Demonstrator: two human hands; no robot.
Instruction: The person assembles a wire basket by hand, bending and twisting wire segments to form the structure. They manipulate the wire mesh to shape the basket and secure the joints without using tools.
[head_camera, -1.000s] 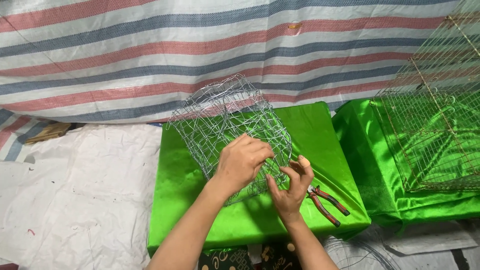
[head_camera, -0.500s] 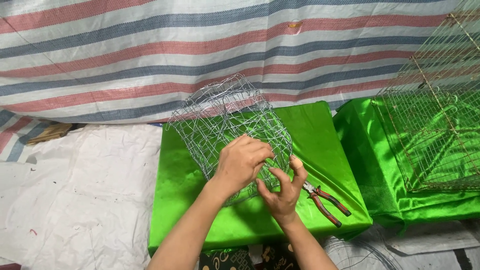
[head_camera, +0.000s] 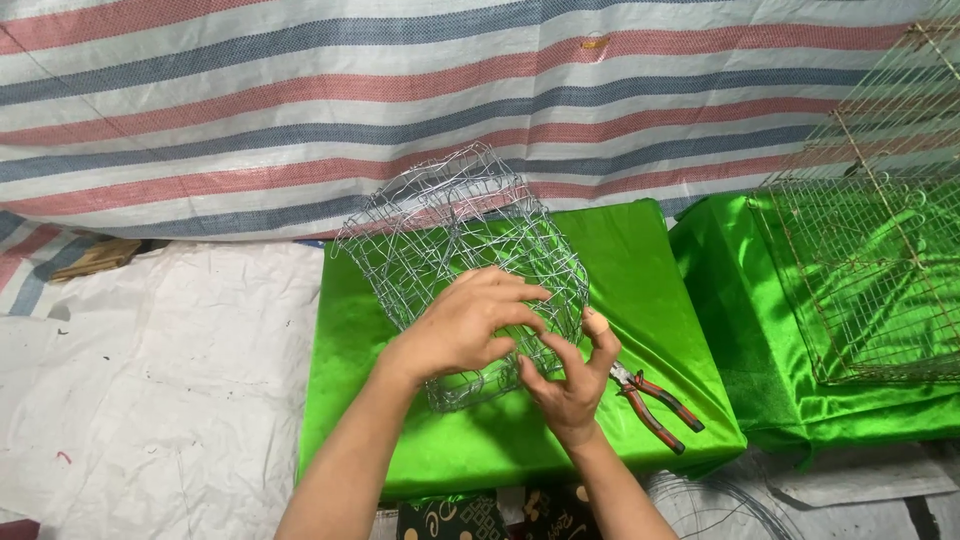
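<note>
A silver wire mesh basket (head_camera: 440, 230) lies tilted on a bright green cloth-covered block (head_camera: 360, 400). My left hand (head_camera: 470, 325) grips the near rim of the mesh, fingers curled through the wires. My right hand (head_camera: 570, 375) is just below and right of it, fingers spread and pinching at the same edge of the wire basket. Red-handled pliers (head_camera: 655, 405) lie on the green cloth right beside my right hand.
A second green-covered block (head_camera: 730, 330) at the right carries a large brassy wire cage (head_camera: 880, 260). A striped tarp (head_camera: 400, 90) hangs behind. White sheeting (head_camera: 150, 390) covers the floor at left. Coiled wire (head_camera: 720, 505) lies at the bottom.
My right hand's fingers have shifted on the mesh edge, opening and re-pinching; the left hand keeps its hold. The basket has barely moved.
</note>
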